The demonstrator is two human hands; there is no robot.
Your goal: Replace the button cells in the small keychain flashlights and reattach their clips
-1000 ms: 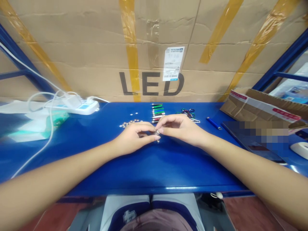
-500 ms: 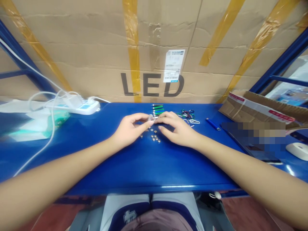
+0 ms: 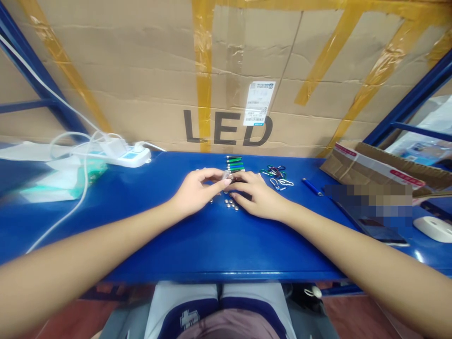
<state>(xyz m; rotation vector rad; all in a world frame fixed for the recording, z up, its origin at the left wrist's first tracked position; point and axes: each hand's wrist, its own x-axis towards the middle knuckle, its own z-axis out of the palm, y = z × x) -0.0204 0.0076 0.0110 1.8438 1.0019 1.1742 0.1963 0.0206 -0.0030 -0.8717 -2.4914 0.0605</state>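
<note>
My left hand (image 3: 197,190) and my right hand (image 3: 254,194) meet over the middle of a blue table (image 3: 212,245). The left fingertips pinch a small pale part (image 3: 226,176) that I cannot name. My right hand rests palm down beside it, fingers bent over the near end of a row of small coloured tubes (image 3: 234,164). Several small silver button cells (image 3: 231,204) lie on the table between and just below the two hands.
Coloured carabiner clips (image 3: 277,175) and a blue pen-like stick (image 3: 312,186) lie to the right. A white power strip (image 3: 123,155) with cables sits at the left. A cardboard box (image 3: 374,165) and a white object (image 3: 432,229) stand at the right. A large carton marked LED (image 3: 226,75) walls the back.
Both hands moved away from me toward the row of tubes. The button cells, once a row at the left, now lie scattered below the hands.
</note>
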